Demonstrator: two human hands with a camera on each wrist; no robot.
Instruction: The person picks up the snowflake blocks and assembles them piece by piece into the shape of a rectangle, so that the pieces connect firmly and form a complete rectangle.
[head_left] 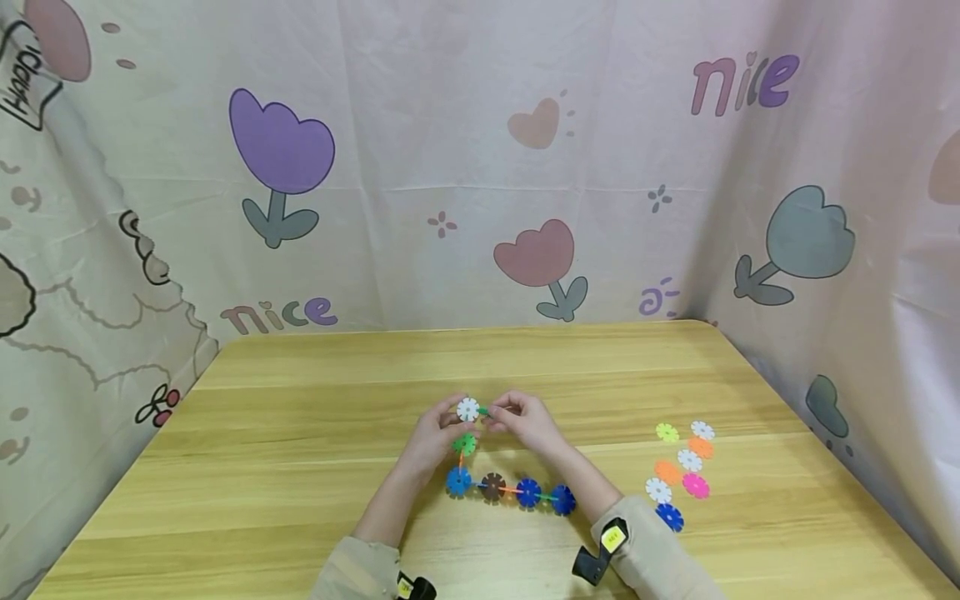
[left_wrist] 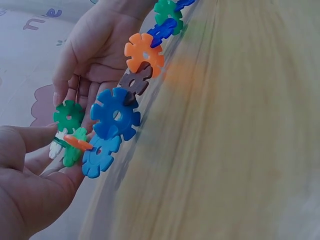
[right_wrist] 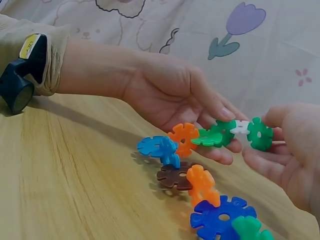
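Note:
A chain of slotted plastic snowflake discs bends in an L between my hands. My left hand (head_left: 433, 440) pinches its upper end, with thumb and fingers around the white disc (head_left: 468, 409) and a green disc (right_wrist: 225, 131) beside it. A green disc (right_wrist: 260, 134) joined to the white one is pinched by my right hand (head_left: 525, 422). Lower down, an orange disc (right_wrist: 183, 139) leads to a light blue disc (head_left: 458, 481) at the corner. From there the chain runs right through a brown disc (head_left: 492, 487) and a dark blue disc (head_left: 528, 492) to another dark blue disc (head_left: 563, 499).
Loose discs lie at the right of the wooden table (head_left: 300, 433), among them a yellow disc (head_left: 667, 432), a pink disc (head_left: 696, 485), a blue disc (head_left: 670, 517), and several white and orange ones. Behind the table hangs a printed curtain (head_left: 420, 125).

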